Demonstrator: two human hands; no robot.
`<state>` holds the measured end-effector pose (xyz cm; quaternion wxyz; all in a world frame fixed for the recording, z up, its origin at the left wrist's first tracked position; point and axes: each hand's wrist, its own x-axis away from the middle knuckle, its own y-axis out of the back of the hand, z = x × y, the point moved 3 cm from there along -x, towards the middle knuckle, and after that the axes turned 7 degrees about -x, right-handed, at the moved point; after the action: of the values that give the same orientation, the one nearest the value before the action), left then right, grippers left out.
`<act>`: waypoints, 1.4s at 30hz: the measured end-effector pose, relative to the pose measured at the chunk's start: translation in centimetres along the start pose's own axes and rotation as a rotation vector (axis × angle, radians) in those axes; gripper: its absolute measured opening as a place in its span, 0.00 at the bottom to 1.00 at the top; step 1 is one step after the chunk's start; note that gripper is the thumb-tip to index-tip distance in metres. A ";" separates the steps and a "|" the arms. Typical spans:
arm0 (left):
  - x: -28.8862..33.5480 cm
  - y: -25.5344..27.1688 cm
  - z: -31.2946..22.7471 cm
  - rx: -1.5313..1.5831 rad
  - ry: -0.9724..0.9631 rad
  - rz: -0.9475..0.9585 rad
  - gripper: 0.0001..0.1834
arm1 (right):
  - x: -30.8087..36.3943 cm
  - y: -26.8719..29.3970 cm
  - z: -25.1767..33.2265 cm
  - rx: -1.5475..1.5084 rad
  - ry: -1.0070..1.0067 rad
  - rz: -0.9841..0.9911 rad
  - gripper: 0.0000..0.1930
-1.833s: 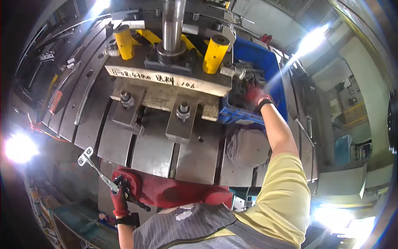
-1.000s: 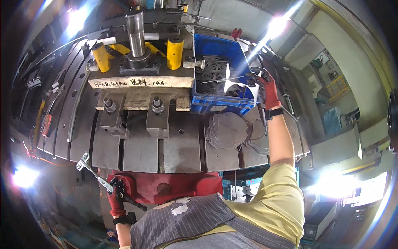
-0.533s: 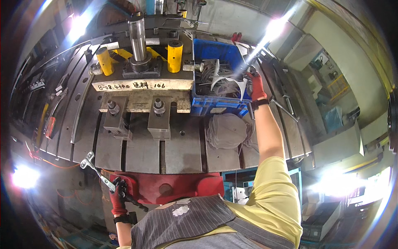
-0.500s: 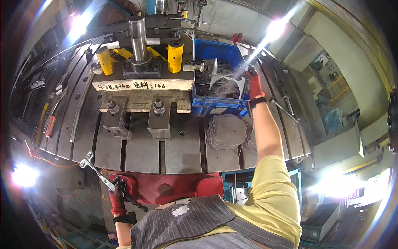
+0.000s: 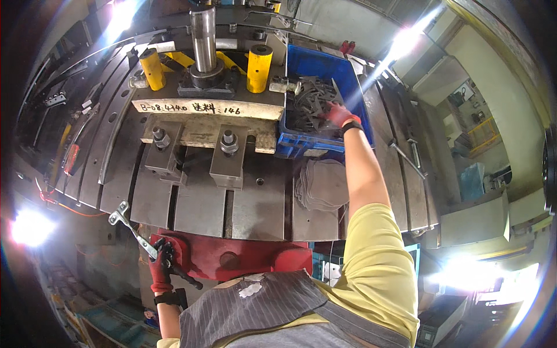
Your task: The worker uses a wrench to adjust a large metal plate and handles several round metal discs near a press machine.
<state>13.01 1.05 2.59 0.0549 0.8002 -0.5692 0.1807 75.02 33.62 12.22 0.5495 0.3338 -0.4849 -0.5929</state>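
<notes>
My left hand (image 5: 161, 264), in a red and black work glove, is closed round a long shiny metal tool (image 5: 132, 228). The tool's forked end with holes points up and left; a black handle-like rod (image 5: 189, 279) sticks out on the other side of the fist. On the right, my right hand (image 5: 336, 114), also red-gloved, reaches over the near wall of a blue plastic crate (image 5: 310, 142). It is at the dark metal scraps (image 5: 313, 100) inside. Blur hides its fingers and whatever they may hold.
A stack of flat metal sheets (image 5: 320, 184) lies on the slotted press bed (image 5: 258, 214) before the crate. Clamp blocks (image 5: 227, 165), yellow posts (image 5: 259, 69) and a steel guide column (image 5: 203, 43) stand left of it. A T-handled bar (image 5: 409, 159) lies right.
My right hand has moved left and inward over the crate. The light, branched metal piece by it is no longer seen. My left hand still grips the metal tool.
</notes>
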 end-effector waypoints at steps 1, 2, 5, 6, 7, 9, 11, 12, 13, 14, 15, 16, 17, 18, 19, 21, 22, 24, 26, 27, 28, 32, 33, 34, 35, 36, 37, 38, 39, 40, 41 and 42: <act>0.0 0.2 0.1 0.002 0.001 -0.005 0.16 | 0.9 -0.2 0.8 0.093 -0.073 0.064 0.38; -0.4 0.1 0.2 0.001 -0.001 0.006 0.16 | 0.6 -0.5 0.3 -0.008 -0.109 0.272 0.40; -1.0 -0.3 0.2 -0.023 0.010 0.020 0.16 | 0.1 -0.5 1.2 0.100 -0.124 0.013 0.43; -1.1 -0.2 0.3 -0.047 0.027 0.025 0.16 | -0.1 -0.1 2.2 0.093 -0.056 -0.053 0.45; -1.1 0.0 0.4 -0.051 0.023 0.021 0.16 | -0.5 0.0 3.3 0.087 -0.053 -0.052 0.45; -0.9 0.4 0.8 -0.009 0.006 0.003 0.16 | -1.6 0.3 5.5 0.145 -0.080 -0.070 0.47; -0.5 0.2 0.6 -0.011 0.016 0.008 0.16 | -3.2 0.3 5.7 0.146 -0.131 -0.064 0.48; -0.5 -0.2 0.4 -0.009 0.030 0.024 0.16 | -4.6 -0.1 4.1 0.140 -0.209 -0.164 0.48; -0.4 0.1 0.5 -0.012 0.018 0.014 0.16 | -5.7 -0.4 3.4 0.129 -0.280 -0.259 0.49; 0.2 1.2 0.7 -0.027 0.026 -0.016 0.16 | -4.9 -1.7 5.0 -0.020 -0.274 -0.241 0.46; -0.6 0.3 0.9 -0.031 0.030 0.024 0.15 | -6.7 -2.8 1.1 -0.150 -0.186 -0.098 0.43; -1.6 -1.4 0.6 -0.026 0.006 0.074 0.15 | -8.3 -3.6 -3.5 -0.269 -0.107 0.038 0.40; -1.2 -1.2 0.4 -0.030 0.000 0.055 0.15 | -8.9 -4.1 -2.6 -0.277 -0.090 0.048 0.40; -1.0 -1.1 0.3 -0.052 0.012 0.027 0.16 | -9.2 -4.7 -1.9 -0.217 -0.098 0.087 0.39; -0.9 -0.8 0.3 -0.073 0.024 0.004 0.16 | -9.4 -5.0 -1.4 -0.155 -0.109 0.122 0.39; -0.5 -0.3 0.2 -0.058 0.007 -0.014 0.15 | -9.1 -4.8 -1.1 -0.015 -0.132 0.185 0.37; -0.2 -0.1 0.1 -0.077 -0.017 -0.021 0.15 | -8.8 -4.5 -1.0 0.056 -0.145 0.212 0.36; -0.2 -0.2 -0.3 -0.068 -0.042 -0.032 0.13 | -8.1 -3.2 -0.9 0.130 -0.154 0.225 0.35; -0.9 0.1 0.5 -0.062 -0.034 -0.008 0.13 | -6.8 -1.5 -0.3 0.084 -0.070 0.203 0.35; -1.0 0.0 0.3 -0.066 -0.012 0.022 0.13 | -6.0 -1.0 -0.6 0.061 -0.036 0.194 0.35; -1.2 -0.4 0.4 -0.046 0.006 0.012 0.14 | -5.2 0.4 -0.9 0.043 0.068 -0.063 0.34; -0.3 -0.6 -0.3 0.091 0.007 0.098 0.16 | 7.0 10.2 6.1 0.001 0.195 -0.249 0.26; -0.3 -0.6 -0.2 0.091 0.002 0.108 0.16 | 10.7 11.8 7.6 -0.053 0.260 -0.388 0.23; -0.3 -0.4 0.0 0.094 -0.036 0.101 0.17 | 14.3 13.0 9.0 -0.106 0.329 -0.528 0.20; -0.3 -0.3 0.0 0.095 -0.073 0.092 0.17 | 17.3 13.0 10.1 -0.270 0.409 -0.447 0.18; 0.5 -1.5 -1.1 0.101 -0.077 0.146 0.19 | 20.5 12.8 11.3 -0.431 0.485 -0.360 0.16; 0.8 -2.1 -1.5 0.100 -0.077 0.146 0.19 | 24.4 12.5 13.2 -0.515 0.396 -0.219 0.15; 0.9 -2.7 -1.8 0.153 -0.102 0.219 0.20 | 27.8 11.4 14.8 -0.593 0.298 -0.081 0.15; 1.1 -3.8 -2.4 0.204 -0.125 0.304 0.21 | 29.8 9.9 15.4 -0.533 0.474 -0.014 0.16; 1.9 -6.2 -4.1 0.219 -0.186 0.413 0.20 | 31.5 7.9 15.8 -0.467 0.646 0.055 0.17; 2.6 -8.3 -5.9 0.234 -0.246 0.522 0.20 | 33.0 5.6 16.4 -0.459 0.681 0.112 0.20; 1.8 -9.4 -6.0 0.140 -0.316 0.556 0.20 | 34.4 3.1 17.2 -0.455 0.722 0.173 0.23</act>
<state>20.91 4.45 9.85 -0.1408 0.6341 -0.7536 0.1011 54.08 3.92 25.18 0.7910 0.3481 -0.1448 -0.4818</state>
